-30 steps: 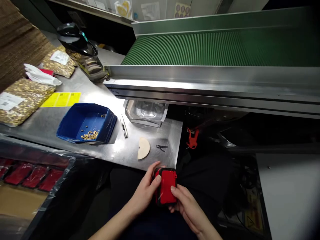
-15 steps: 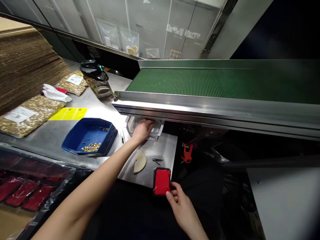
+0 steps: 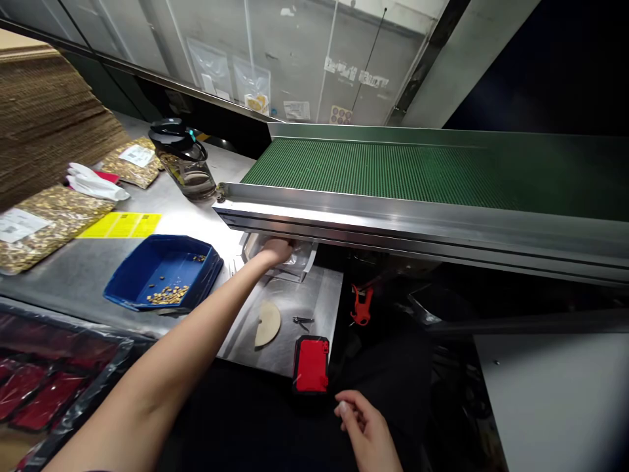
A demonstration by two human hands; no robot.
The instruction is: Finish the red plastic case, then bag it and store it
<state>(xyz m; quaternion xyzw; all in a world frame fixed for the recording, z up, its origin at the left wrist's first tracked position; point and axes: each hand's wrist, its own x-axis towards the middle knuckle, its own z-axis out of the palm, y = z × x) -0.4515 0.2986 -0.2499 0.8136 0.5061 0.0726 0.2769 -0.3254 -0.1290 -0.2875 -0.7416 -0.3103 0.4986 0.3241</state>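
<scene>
My left hand [image 3: 277, 252] reaches into a clear plastic container [image 3: 305, 267] under the edge of the conveyor. Its fingers are hidden, so what they touch cannot be made out. A red panel with a black border [image 3: 311, 364] lies at the front edge of the metal table. Just right of it, and apart from it, is my right hand [image 3: 366, 423], empty and open with loosely curled fingers. Between the two hands lie a beige half-disc [image 3: 268, 324] and a small metal nail clipper [image 3: 303, 321].
A green conveyor belt [image 3: 354, 167] spans the back right. A blue bin [image 3: 167, 252] with small gold pieces stands left, near a water jug [image 3: 191, 170], a yellow sheet [image 3: 122, 225] and a bag of gold pieces [image 3: 59, 219]. An orange tool [image 3: 362, 305] hangs beyond the table's right edge.
My right hand has let go of the red panel's edge and drawn down and right. The left hand has gone slightly deeper into the container. The view has shifted a little.
</scene>
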